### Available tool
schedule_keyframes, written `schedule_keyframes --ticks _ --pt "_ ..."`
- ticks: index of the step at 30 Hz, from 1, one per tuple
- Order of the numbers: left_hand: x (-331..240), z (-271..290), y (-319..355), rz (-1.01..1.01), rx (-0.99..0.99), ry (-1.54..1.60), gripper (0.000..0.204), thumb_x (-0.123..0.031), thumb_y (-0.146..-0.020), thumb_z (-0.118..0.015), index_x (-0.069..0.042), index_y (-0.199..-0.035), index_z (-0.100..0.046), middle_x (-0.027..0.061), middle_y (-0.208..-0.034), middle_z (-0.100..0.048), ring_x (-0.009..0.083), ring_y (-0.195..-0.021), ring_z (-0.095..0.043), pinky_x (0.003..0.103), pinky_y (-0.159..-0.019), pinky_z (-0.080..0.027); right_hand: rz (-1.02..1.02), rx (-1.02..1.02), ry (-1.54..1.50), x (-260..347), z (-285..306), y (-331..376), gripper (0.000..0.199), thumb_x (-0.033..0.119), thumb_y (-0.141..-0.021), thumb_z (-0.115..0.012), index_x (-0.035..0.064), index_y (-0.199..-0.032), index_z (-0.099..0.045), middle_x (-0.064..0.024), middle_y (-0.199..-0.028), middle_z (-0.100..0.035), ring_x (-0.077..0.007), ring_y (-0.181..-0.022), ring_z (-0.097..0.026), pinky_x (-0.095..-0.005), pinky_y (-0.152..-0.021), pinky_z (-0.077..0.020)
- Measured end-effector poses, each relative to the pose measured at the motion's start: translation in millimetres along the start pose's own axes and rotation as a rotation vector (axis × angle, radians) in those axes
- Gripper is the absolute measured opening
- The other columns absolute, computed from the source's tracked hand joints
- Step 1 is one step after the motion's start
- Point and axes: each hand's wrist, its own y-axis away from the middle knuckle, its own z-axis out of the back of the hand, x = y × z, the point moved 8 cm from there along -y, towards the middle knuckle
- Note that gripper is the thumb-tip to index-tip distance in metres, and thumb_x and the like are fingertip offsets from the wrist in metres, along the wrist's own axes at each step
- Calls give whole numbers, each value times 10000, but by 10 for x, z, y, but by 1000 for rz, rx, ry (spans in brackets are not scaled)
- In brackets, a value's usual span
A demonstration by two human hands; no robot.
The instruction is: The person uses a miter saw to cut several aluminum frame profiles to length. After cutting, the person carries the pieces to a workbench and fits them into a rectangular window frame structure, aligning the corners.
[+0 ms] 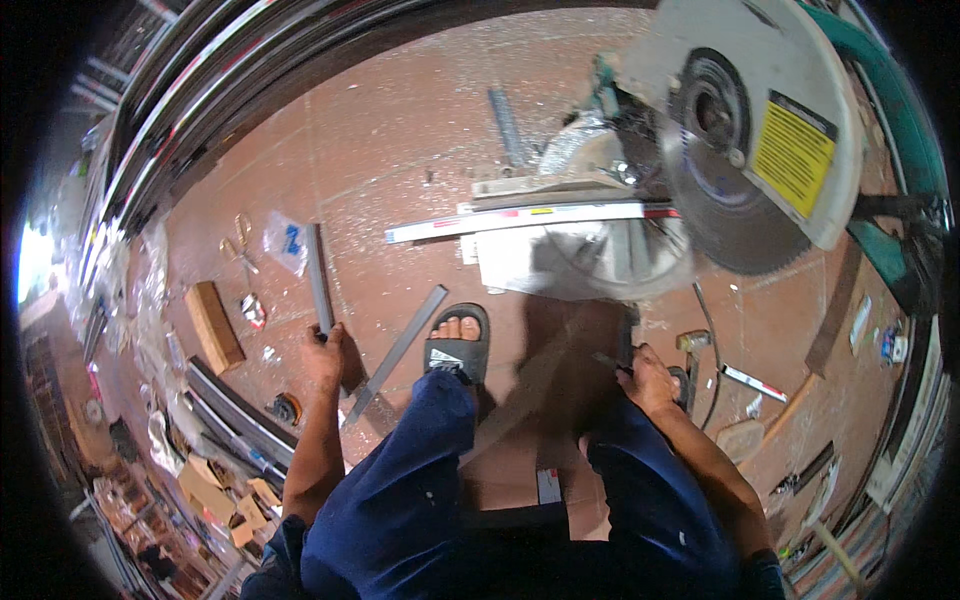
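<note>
My left hand (328,355) is closed around the lower end of a straight dark grey metal profile (318,275), which points away from me over the floor. Another grey profile (400,345) lies slantwise between that hand and my sandalled left foot (458,345). Down by my right knee, my right hand (650,382) has its fingers curled around a short dark strip (627,338), partly hidden and lost in shadow. Ahead on the right stands a mitre saw (735,195) with its blade raised. A long white profile (520,221) lies across its base.
On the left are a wooden block (213,325), scissors (240,245), a plastic bag with blue pieces (288,243) and cardboard scraps (210,490). Long profiles (215,75) are stacked at the far left. A hammer (692,343) and a black cable (713,350) lie beside my right hand.
</note>
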Motion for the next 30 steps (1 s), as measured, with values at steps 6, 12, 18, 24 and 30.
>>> schedule_keyframes --ticks 6,12,18,24,30 --pt "340 -10 -103 45 94 35 461 -364 -925 -826 -12 -1188 -686 192 -920 -771 301 -833 -745 442 -776 -570 -72 102 5 63 13 -46 436 284 -875 -800 -14 -1163 -661 -249 -1180 -658 -442 -1129 -675 -524 -989 -544" --pt "57 -230 -91 9 145 208 332 -226 -898 -875 -33 -1013 -631 57 -807 -699 143 -721 -675 296 -635 -516 -48 76 -28 -100 -96 14 357 311 -894 -777 20 -1081 -690 -217 -1140 -683 -425 -1093 -692 -525 -967 -556" --pt "418 -396 -144 132 296 592 224 -192 -988 -795 -20 -1075 -681 41 -827 -702 173 -696 -667 332 -622 -537 -45 110 -53 -147 -239 -61 332 306 -902 -773 56 -1103 -688 -208 -1144 -682 -424 -1090 -685 -521 -990 -544" --pt "-414 73 -30 -191 6 441 323 -226 -1003 -776 17 -1204 -704 70 -947 -708 198 -824 -617 347 -771 -526 -9 49 -131 -37 6 27 302 270 -908 -776 37 -1071 -674 -209 -1160 -690 -422 -1116 -677 -524 -1004 -524" --pt "-2604 260 636 -956 28 -40 451 -241 -850 -878 -63 -1234 -722 130 -1063 -711 319 -1006 -655 448 -936 -467 -41 -271 -359 -174 520 119 219 203 -925 -773 25 -1003 -673 -177 -1023 -709 -373 -963 -705 -459 -854 -555"
